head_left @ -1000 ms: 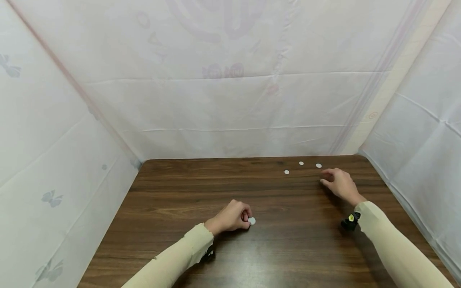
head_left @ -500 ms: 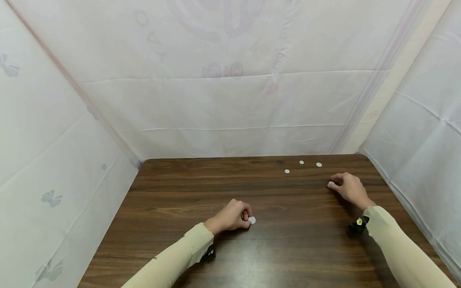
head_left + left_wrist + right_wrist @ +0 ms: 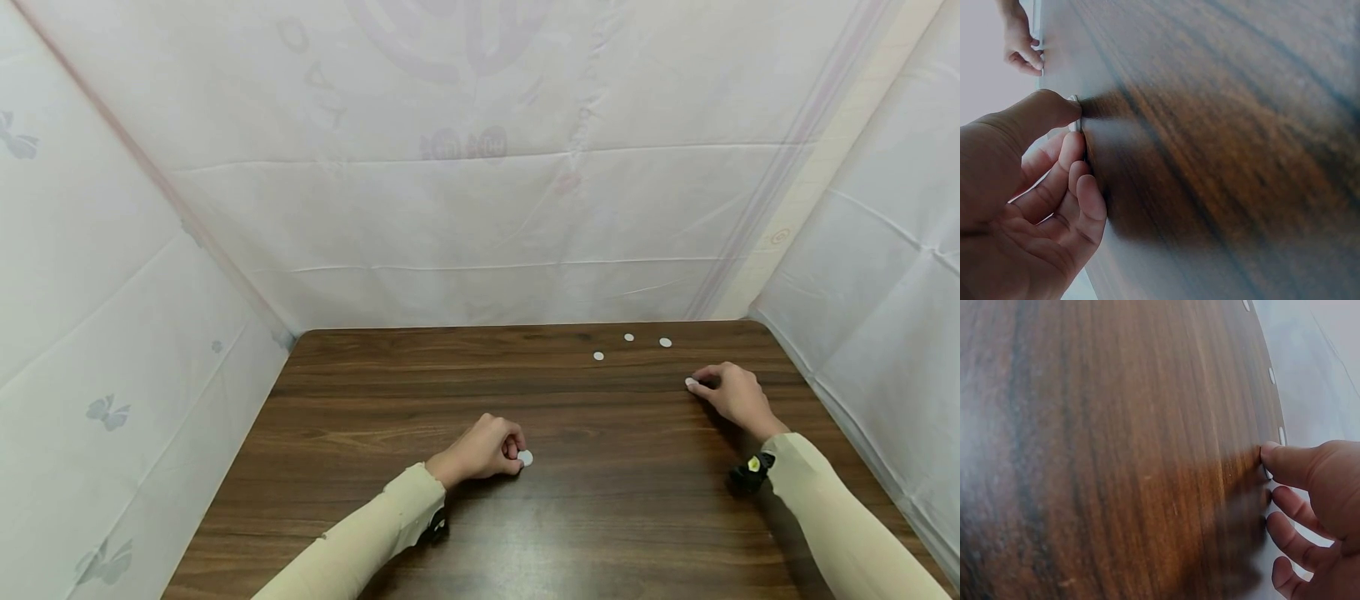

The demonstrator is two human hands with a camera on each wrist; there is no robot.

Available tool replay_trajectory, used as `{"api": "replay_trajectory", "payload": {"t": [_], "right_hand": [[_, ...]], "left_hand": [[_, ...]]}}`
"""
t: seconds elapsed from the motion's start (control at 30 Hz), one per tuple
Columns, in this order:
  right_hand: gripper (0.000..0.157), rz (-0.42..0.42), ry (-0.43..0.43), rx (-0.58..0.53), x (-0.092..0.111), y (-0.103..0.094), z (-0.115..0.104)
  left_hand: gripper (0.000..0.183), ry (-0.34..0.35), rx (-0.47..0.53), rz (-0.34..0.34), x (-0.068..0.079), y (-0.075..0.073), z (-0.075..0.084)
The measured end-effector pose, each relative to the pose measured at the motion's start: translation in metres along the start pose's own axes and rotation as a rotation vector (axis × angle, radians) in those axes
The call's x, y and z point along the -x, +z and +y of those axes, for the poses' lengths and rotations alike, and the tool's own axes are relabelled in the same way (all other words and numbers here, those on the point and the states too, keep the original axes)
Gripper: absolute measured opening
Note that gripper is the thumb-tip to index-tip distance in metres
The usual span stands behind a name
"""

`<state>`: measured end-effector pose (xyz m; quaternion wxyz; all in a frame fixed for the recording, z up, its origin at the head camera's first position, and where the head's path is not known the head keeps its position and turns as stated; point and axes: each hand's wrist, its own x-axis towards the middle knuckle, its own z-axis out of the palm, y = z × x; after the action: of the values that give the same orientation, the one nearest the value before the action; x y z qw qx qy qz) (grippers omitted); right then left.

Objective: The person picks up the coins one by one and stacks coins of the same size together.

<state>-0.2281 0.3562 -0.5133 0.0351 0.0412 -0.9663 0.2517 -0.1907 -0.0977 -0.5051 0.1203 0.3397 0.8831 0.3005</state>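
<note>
My left hand [image 3: 483,452] is left of the table's middle in the head view, its thumb and index finger at the edge of a small round white disc [image 3: 526,458]. The left wrist view shows this disc [image 3: 1075,125] edge-on at the wood, between thumb and index finger. Further back on the right, my right hand [image 3: 735,397] has its thumb and index finger around a similar white disc [image 3: 690,382]. In the right wrist view that disc [image 3: 1266,472] is mostly hidden by the thumb, while the other fingers curl loosely beside it.
Three more white discs lie near the back edge: one [image 3: 598,356] to the left, one [image 3: 629,337] furthest back, and one [image 3: 665,342] nearest my right hand. The brown wooden table [image 3: 360,383] is enclosed by pale cloth walls [image 3: 480,217] at the back and both sides.
My right hand has drawn slightly right and toward me, uncovering a white disc at its thumb and index finger. The left hand has stayed in place.
</note>
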Motion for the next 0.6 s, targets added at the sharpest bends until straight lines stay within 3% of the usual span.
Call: {"api": "replay_trajectory", "payload": {"t": [0.6], "right_hand": [[0.030, 0.030, -0.012, -0.013, -0.0032, 0.0061, 0.0052]], "left_hand": [[0.012, -0.013, 0.010, 0.004, 0.0010, 0.0010, -0.0001]]}}
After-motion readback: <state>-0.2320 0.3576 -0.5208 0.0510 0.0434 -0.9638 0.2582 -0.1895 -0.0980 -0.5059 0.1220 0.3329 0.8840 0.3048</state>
